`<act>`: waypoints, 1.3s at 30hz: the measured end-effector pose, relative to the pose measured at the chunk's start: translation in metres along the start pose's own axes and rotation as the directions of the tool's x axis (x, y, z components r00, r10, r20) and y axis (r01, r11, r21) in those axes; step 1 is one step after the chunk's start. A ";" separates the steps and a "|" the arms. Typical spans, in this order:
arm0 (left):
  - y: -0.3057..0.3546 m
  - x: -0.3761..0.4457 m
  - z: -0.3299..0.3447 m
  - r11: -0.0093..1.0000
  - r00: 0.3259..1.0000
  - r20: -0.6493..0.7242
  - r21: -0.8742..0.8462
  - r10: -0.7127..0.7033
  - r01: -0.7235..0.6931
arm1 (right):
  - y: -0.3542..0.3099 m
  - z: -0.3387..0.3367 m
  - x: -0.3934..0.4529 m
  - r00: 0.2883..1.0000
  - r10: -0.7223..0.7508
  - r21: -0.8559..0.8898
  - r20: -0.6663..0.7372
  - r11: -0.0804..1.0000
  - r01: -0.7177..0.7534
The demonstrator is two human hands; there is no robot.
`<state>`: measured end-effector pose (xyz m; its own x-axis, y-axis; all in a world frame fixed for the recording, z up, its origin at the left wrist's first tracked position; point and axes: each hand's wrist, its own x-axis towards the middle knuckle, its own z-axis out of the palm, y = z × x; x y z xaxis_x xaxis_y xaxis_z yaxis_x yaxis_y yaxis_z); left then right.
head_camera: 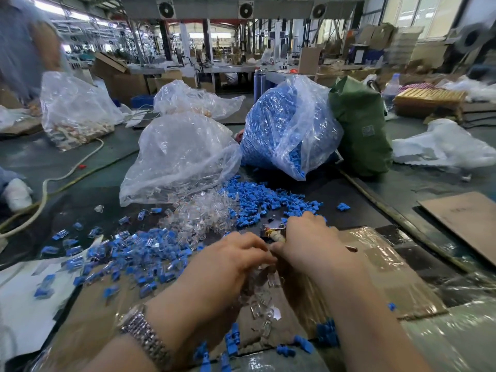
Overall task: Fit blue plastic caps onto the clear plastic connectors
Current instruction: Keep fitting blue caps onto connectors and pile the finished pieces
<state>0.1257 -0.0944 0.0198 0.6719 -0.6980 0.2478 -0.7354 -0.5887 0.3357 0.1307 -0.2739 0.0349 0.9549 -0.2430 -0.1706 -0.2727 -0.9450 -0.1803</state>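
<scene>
Left hand point(230, 267) and right hand point(308, 245) met fingertip to fingertip at the near middle of the worktop point(80, 167), both with fingers curled around small parts. Left hand cupped over a cluster of clear plastic connectors point(264, 304) spilling beneath the palm; exact piece pinched by the right hand not discernible, though a small tool-like object point(272, 232) showed just beyond its fingers. Wristwatch point(146, 336) worn on the left wrist.

Judged well under way yet far from finished: heap of capped pieces point(139, 253) lay toward the near left, loose uncapped connectors point(198, 213) and loose blue plastic caps point(257, 197) remained piled just beyond the hands, a few more caps point(326, 334) scattered at the near edge. Large clear bag of blue caps point(284, 124) leaned toward the far edge, beside a clear bag point(179, 154) opening onto the connectors.

Worktop dark, partly overlaid with taped cardboard point(375, 264); green sack point(359, 124), cables point(45, 189) and further plastic bags point(72, 108) further out. Factory hall behind, with benches, cartons and wall fans; another person point(24, 44) stood at the far left corner.
</scene>
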 end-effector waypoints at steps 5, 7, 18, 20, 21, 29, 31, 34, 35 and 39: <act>-0.007 0.004 0.003 0.999 0.998 0.064 0.040 0.019 -0.022 | -0.006 0.004 0.001 0.992 -0.052 -0.013 -0.118 0.999 0.050; -0.009 0.002 0.003 0.999 0.999 0.032 0.041 0.016 -0.017 | -0.015 0.005 0.007 0.952 -0.198 0.024 -0.232 0.978 0.209; -0.030 -0.016 -0.031 0.753 0.884 -0.096 -0.571 -0.457 0.327 | -0.039 0.015 0.016 0.843 -0.524 -0.009 -0.123 0.850 0.527; -0.031 -0.015 -0.033 0.609 0.851 -0.042 -0.717 -0.523 0.339 | -0.042 0.016 0.015 0.836 -0.532 -0.069 -0.134 0.847 0.527; -0.032 -0.015 -0.034 0.518 0.839 -0.012 -0.792 -0.544 0.324 | -0.045 0.016 0.015 0.834 -0.533 -0.106 -0.142 0.846 0.523; -0.034 -0.011 -0.029 -0.018 0.795 0.178 -0.978 -0.579 0.206 | -0.038 0.012 0.013 0.871 -0.432 0.261 -0.233 0.835 0.484; -0.034 -0.011 -0.029 -0.039 0.792 0.192 -0.977 -0.579 0.208 | -0.030 0.006 0.008 0.853 -0.373 0.489 -0.366 0.702 0.517; -0.033 -0.010 -0.030 -0.051 0.787 0.195 -0.978 -0.586 0.204 | -0.022 -0.004 0.000 0.787 -0.317 0.621 -0.529 0.487 0.614; -0.033 -0.009 -0.030 -0.057 0.786 0.194 -0.978 -0.587 0.199 | -0.020 -0.005 -0.003 0.768 -0.331 0.619 -0.548 0.457 0.639; -0.032 -0.009 -0.029 -0.050 0.792 0.176 -0.982 -0.585 0.182 | -0.024 -0.007 -0.012 0.712 -0.421 0.547 -0.562 0.456 0.702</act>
<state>0.1461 -0.0576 0.0337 0.9465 -0.2805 -0.1597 0.2452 0.3030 0.9209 0.1269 -0.2502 0.0479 0.8604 0.1017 0.4993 0.4818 -0.4815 -0.7322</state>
